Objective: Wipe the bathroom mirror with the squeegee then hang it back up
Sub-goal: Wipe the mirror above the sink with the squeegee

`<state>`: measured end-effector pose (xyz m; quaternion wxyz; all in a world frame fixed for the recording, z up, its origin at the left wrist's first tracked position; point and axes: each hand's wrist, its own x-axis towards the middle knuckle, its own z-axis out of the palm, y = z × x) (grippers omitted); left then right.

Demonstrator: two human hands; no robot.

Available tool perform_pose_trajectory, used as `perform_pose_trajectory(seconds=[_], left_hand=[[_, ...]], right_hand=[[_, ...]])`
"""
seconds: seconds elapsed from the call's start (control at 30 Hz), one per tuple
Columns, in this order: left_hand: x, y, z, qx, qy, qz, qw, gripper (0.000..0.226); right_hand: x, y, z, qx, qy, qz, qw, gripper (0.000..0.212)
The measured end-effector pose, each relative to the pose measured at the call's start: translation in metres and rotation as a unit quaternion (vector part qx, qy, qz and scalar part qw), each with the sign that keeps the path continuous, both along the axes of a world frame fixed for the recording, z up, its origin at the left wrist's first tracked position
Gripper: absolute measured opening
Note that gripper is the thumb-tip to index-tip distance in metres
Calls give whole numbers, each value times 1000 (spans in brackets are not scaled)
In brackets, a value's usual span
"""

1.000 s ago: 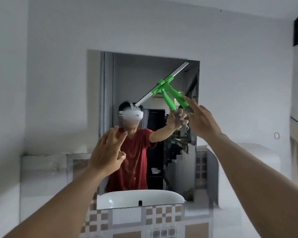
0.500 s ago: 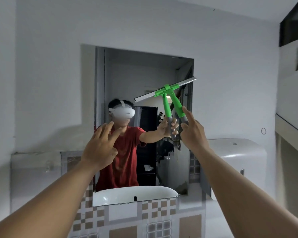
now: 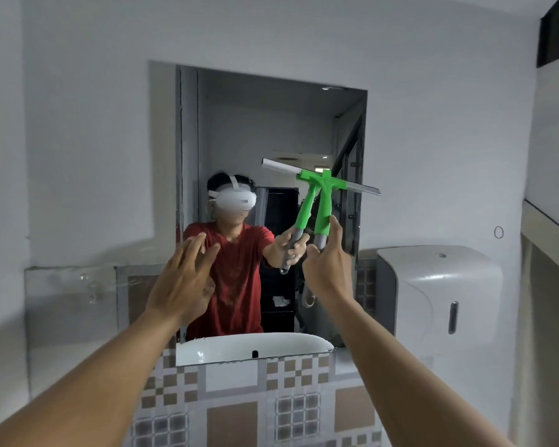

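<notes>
Right hand (image 3: 328, 269) raised at centre right, fingers (image 3: 336, 230) wrapped around the grey lower end of a green-handled squeegee (image 3: 323, 204), index finger stretched up along the handle. Handle close to upright, green crosspiece on top carrying a long pale blade sloping down to the right, blade pressed against or just at the glass of a rectangular wall mirror (image 3: 271, 124), in its right half, around mid-height. Doubled in the glass: a second green handle leaning in from the left, meeting the real one at the blade. Left hand (image 3: 183, 282) lifted at centre left, holding nothing, fingers spread and loose, in front of the mirror's lower left part; contact with the glass cannot be told. Both bare forearms reaching up from the bottom corners. Reflected in the mirror: a person in a red shirt wearing a white headset, and the rim of a white basin (image 3: 226, 348). Below the mirror, brown, grey and white patterned tiles (image 3: 239, 398). To the right, just beside the mirror, a white wall-mounted dispenser (image 3: 439, 301). Pale grey painted wall (image 3: 433, 108) all around.
</notes>
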<state>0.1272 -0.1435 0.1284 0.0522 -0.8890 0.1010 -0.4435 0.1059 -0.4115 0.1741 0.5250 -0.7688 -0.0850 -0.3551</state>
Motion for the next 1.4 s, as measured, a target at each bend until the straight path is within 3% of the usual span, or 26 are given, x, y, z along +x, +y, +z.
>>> perform_pose_trajectory(seconds=[0.23,0.43,0.6,0.9,1.07,1.23,1.4], left_hand=[[0,6,0,-17,32,-17,999,90],[-3,8,0,-12,29,-17,999,89],[0,10,-2,-6,32,-18,999,87],[6,15,-4,41,11,27,999,89],[1,16,2,49,-10,12,999,75],[-6,12,46,2,-105,-54,993,47],[-2,6,127,47,-136,-16,989,55]], right_hand=[[-4,72,-15,79,20,79,994,87],[-1,112,-30,-50,-34,89,994,87],[-4,93,-27,-144,-55,7,988,84],[-5,8,-11,-360,-33,-143,921,95],[-3,-25,4,-414,-40,-182,891,94],[4,-51,21,-462,-66,-199,861,94],[12,-65,29,-459,-63,-206,862,95]])
